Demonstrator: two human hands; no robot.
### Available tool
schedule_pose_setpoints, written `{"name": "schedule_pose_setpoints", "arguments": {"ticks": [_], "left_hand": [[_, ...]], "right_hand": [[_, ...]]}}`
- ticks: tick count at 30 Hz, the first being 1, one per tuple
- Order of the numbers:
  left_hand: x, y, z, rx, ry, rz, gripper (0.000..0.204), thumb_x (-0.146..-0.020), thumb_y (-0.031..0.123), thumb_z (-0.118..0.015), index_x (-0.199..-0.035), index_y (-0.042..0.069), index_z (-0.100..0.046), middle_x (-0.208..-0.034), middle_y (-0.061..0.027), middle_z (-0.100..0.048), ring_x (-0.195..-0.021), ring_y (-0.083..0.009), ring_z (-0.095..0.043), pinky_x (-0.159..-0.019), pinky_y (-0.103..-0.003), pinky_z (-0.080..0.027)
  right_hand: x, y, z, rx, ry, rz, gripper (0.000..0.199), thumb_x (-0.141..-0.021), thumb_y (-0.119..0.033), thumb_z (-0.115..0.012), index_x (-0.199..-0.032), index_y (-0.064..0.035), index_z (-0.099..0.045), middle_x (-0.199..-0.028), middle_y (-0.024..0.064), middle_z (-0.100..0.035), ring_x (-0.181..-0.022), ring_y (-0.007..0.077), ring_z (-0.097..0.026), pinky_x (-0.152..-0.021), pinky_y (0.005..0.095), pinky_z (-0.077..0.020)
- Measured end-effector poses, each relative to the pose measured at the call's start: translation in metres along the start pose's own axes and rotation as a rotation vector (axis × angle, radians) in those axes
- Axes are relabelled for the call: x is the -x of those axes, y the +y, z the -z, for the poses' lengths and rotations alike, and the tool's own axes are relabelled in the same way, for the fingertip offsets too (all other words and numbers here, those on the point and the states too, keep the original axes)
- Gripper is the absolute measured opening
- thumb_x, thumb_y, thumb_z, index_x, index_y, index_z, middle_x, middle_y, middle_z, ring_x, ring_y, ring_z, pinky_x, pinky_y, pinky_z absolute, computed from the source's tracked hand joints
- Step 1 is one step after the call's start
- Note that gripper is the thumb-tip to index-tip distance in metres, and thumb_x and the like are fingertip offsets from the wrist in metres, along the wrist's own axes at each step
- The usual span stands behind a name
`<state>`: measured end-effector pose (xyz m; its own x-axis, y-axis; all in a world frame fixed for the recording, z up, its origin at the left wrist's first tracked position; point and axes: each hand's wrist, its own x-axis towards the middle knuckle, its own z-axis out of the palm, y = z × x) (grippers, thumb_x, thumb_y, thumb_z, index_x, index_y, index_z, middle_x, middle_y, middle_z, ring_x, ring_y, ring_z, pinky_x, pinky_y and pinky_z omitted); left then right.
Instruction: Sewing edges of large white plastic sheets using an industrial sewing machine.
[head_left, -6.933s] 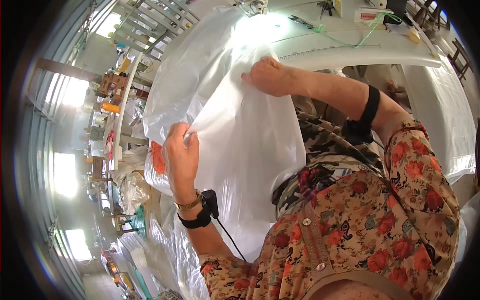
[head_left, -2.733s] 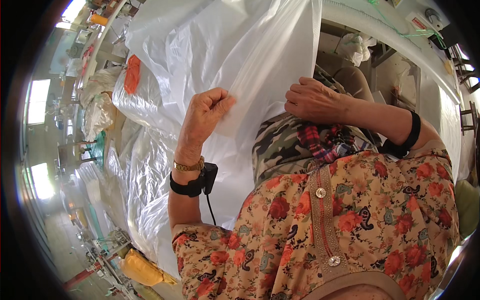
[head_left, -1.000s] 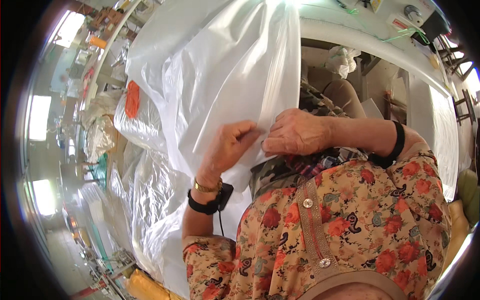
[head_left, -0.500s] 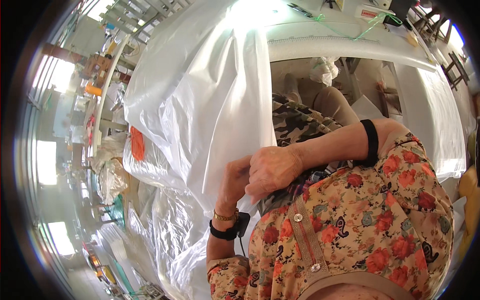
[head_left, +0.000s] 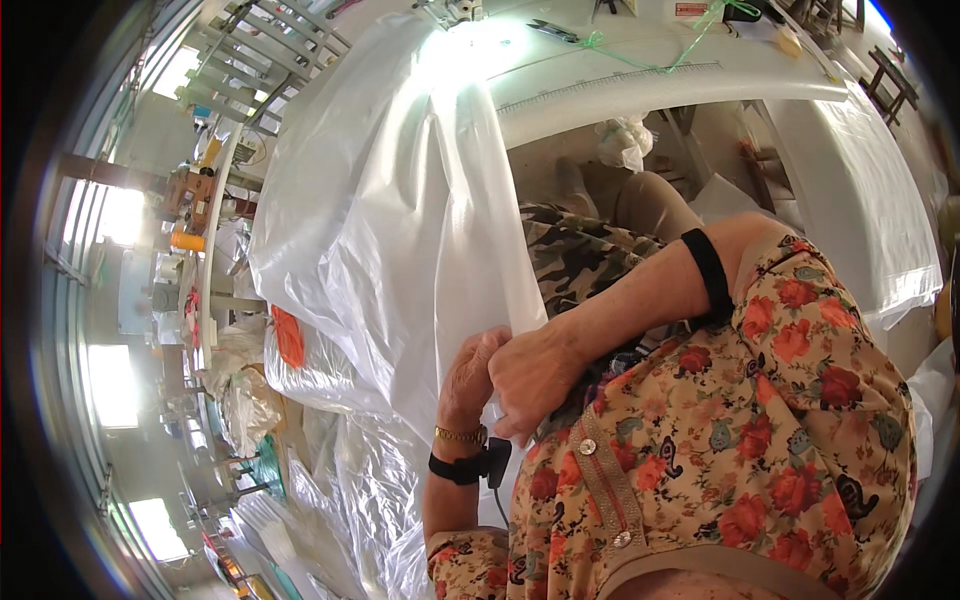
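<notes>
The white plastic sheet [head_left: 400,215] lies mostly ahead of the left hand [head_left: 468,375] and right hand [head_left: 532,378], its long folds running up to a bright light [head_left: 462,52]. Both curl close together; I can't tell if they pinch it.

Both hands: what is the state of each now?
Left hand: at the white sheet; grip cannot be told.
Right hand: curled closed; any held thing hidden.

Grip obscured

L fingers [head_left: 488,342] partly hidden behind R fingers [head_left: 512,390]; can't tell what's pinched. White sheet [head_left: 385,230] loses its far end in glare (v. bright). Metal machine part [head_left: 462,10] cut off by top edge.
</notes>
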<state>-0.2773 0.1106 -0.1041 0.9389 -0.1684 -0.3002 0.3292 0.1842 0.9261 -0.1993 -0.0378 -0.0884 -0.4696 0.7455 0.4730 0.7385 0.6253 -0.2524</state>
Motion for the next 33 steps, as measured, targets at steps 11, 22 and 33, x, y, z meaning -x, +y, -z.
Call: {"name": "schedule_pose_setpoints", "arguments": {"ticks": [11, 22, 33], "left_hand": [[-0.007, 0.027, -0.01, -0.271, 0.017, 0.148, 0.025, -0.091, 0.015, -0.059, -0.069, 0.004, -0.059, -0.063, 0.0087, -0.05, -0.062, -0.0006, -0.043, -0.052, -0.021, -0.035], [0.037, 0.086, -0.063, -1.091, 0.449, -0.453, 0.008, -0.092, 0.005, -0.057, -0.087, -0.002, -0.059, -0.064, -0.0102, -0.054, -0.057, -0.0212, -0.053, -0.056, -0.03, -0.042], [0.022, 0.076, -0.086, -1.307, 0.226, -0.417, 0.009, -0.093, 0.009, -0.056, -0.089, 0.001, -0.059, -0.067, -0.0191, -0.058, -0.062, -0.038, -0.06, -0.056, -0.041, -0.046]], "right_hand": [[0.01, -0.001, 0.005, 0.096, -0.052, 0.124, 0.026, -0.088, -0.031, -0.058, -0.081, -0.0062, -0.061, -0.069, 0.0073, -0.062, -0.067, 0.0278, -0.065, -0.055, 0.0386, -0.0482], [0.037, 0.112, -0.035, -0.416, 0.879, -1.287, 0.033, -0.091, -0.018, -0.051, -0.119, 0.0002, -0.053, -0.104, 0.0211, -0.063, -0.099, 0.0274, -0.06, -0.086, 0.0324, -0.0481], [0.044, 0.113, -0.051, -0.086, 0.814, -0.645, 0.03, -0.087, -0.018, -0.058, -0.112, -0.0032, -0.063, -0.116, 0.0186, -0.062, -0.107, 0.0245, -0.059, -0.092, 0.0355, -0.0464]]}}
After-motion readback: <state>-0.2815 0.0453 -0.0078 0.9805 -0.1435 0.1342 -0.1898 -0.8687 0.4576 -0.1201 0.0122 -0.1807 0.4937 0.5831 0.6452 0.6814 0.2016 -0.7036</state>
